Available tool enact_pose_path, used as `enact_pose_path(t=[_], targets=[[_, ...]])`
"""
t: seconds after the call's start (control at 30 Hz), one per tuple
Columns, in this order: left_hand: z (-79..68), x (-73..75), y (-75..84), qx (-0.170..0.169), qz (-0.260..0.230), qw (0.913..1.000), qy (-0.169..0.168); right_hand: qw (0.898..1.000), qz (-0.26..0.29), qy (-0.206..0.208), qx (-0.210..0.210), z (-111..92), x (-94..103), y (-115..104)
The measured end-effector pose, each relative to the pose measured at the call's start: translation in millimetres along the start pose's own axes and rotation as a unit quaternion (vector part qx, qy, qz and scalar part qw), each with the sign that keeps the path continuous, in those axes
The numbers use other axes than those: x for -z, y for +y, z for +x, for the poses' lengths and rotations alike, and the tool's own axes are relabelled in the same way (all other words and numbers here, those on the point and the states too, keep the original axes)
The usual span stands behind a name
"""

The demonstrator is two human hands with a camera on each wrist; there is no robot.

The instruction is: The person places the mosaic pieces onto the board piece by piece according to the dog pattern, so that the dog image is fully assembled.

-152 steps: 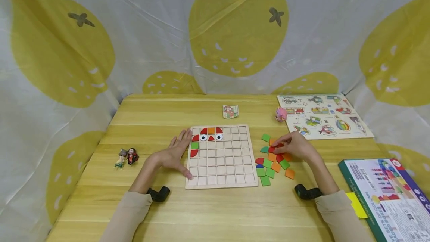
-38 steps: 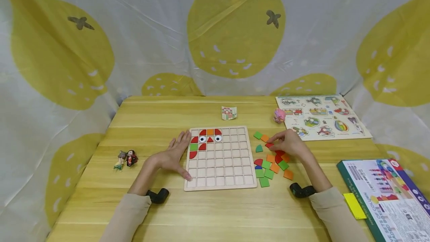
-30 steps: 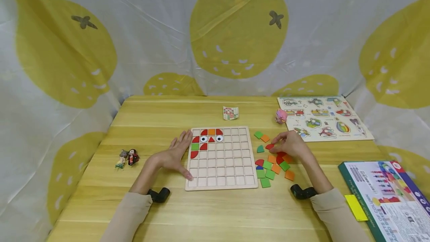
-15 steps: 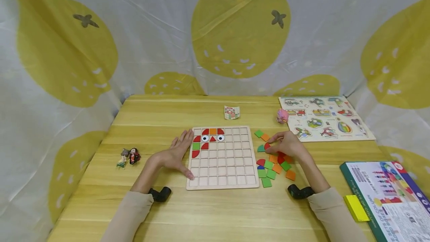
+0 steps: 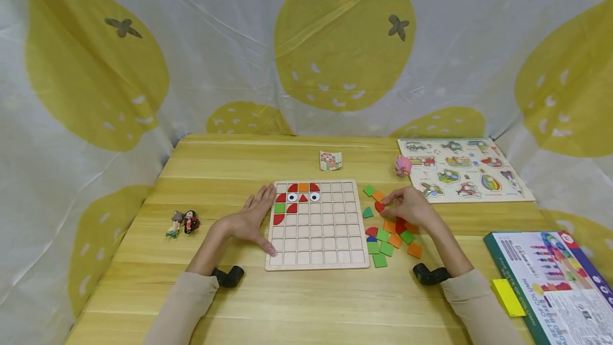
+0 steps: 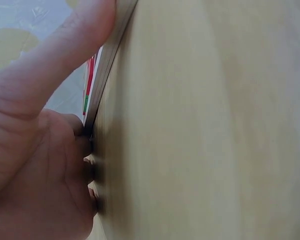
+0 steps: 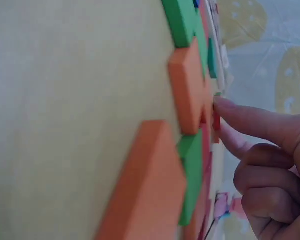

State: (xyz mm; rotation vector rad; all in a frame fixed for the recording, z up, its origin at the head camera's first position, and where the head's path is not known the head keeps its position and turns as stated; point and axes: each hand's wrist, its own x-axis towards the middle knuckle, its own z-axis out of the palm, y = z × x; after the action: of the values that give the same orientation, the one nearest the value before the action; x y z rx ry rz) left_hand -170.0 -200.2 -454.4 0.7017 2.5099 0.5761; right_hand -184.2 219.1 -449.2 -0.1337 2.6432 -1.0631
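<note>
In the head view my left hand (image 5: 249, 221) rests spread along the left edge of a wooden grid board (image 5: 330, 233), thumb on its lower left corner. The left wrist view shows the thumb over the board's side (image 6: 109, 55). At the board's upper left lie red, green and orange tiles, plus two eye tiles (image 5: 314, 197). Right of the board, my right hand (image 5: 409, 207) pinches a red rounded tile (image 5: 379, 207) between thumb and index finger, the other fingers curled. A teal quarter-circle tile (image 5: 367, 212) lies just left of it, and loose orange tiles (image 7: 187, 87) lie close by.
A small patterned card (image 5: 331, 161) lies behind the board. A pink toy (image 5: 403, 166) stands by a picture puzzle board (image 5: 460, 174) at the back right. A printed box (image 5: 551, 281) with a yellow block (image 5: 507, 297) is at right. Two small figures (image 5: 184, 222) lie at left.
A red tile has come onto the board below the left eye tile. My right hand now pinches another red tile, shifted slightly left; the teal tile lies apart from it. My left hand stays put.
</note>
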Motion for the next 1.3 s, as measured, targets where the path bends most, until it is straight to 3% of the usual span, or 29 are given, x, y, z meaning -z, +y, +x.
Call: enact_pose_path(t=[0.17,0.33,0.47,0.6,1.07,1.2,1.3], targets=[[0.4,-0.2,-0.3,0.0,-0.002,1.0,-0.002,0.997,0.014,-0.026,0.07,3,-14.4,-37],[1.7,-0.1,0.6,0.0,0.001,1.0,-0.005,0.99,0.016,-0.081,0.116,14,-62.3,-95],[3.1,-0.2,0.8,-0.002,0.007,0.9999,-0.008,0.989,0.015,-0.087,0.121,24,-101.8,-124],[3.8,0.1,0.8,0.0,0.009,0.9999,-0.01,0.991,0.012,-0.069,0.114,30,-121.0,-136],[2.1,0.2,1.0,0.007,0.008,0.9999,-0.012,0.993,0.011,-0.053,0.106,34,-122.6,-140],[1.4,0.1,1.9,0.011,0.007,0.9999,-0.009,0.992,0.01,-0.054,0.11,31,-110.9,-130],[0.4,0.0,1.9,0.012,0.003,0.9999,-0.007,0.993,0.023,-0.052,0.107,26,-90.4,-111]])
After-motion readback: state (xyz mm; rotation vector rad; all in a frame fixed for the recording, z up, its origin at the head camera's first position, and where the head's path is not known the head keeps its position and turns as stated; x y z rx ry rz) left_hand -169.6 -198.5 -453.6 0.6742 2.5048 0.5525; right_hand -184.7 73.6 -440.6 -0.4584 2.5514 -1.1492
